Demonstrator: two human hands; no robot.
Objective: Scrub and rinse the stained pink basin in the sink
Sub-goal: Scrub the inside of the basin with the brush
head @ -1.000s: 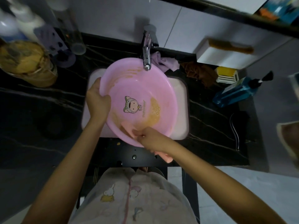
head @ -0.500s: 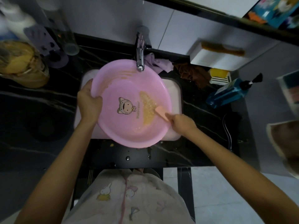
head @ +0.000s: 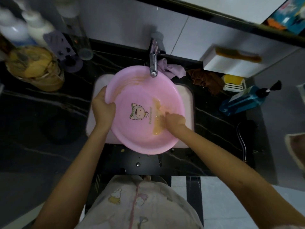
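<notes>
The right grip (head: 175, 120) has moved inward across the pink basin (head: 140, 141), from its right rim onto the yellow-brown stain (head: 156, 129) right of the cartoon print (head: 137, 113). Blur hides whether it clamps anything. The left grip (head: 103, 106) stays clamped on the basin's left rim. The basin remains over the sink (head: 186, 95), far rim under the tap (head: 153, 66).
</notes>
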